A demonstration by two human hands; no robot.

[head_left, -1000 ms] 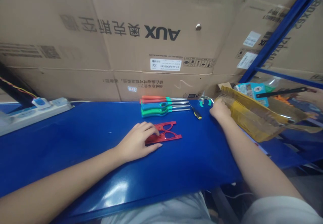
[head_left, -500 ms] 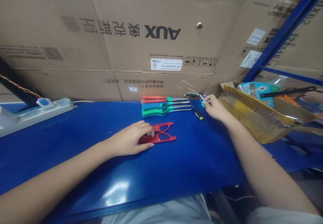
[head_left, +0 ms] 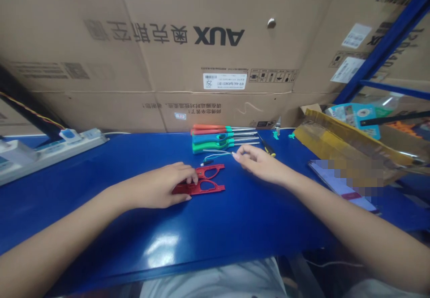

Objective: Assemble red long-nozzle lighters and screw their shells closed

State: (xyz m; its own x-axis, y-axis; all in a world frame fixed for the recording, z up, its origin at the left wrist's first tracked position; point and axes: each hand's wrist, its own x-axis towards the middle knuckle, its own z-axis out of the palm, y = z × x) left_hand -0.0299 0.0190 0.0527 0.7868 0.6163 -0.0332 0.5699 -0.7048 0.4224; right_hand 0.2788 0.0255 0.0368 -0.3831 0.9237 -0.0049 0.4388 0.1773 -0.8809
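Head view: your left hand (head_left: 168, 185) curls over red plastic pieces (head_left: 195, 189), mid-table (head_left: 235, 231) between front and back edges; can't tell if fingers grip. Your right hand (head_left: 260, 163) pinches a thin wired part (head_left: 220, 155), toward the back edge, near lighters (head_left: 210, 146).

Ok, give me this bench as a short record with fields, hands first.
left hand: over two red casing halves
right hand: pinching a thin wire assembly
beyond casings: red, blue and green stick lighters, side by side
tool: black-and-yellow screwdriver
far left: white power strip
right: tape-covered cardboard box
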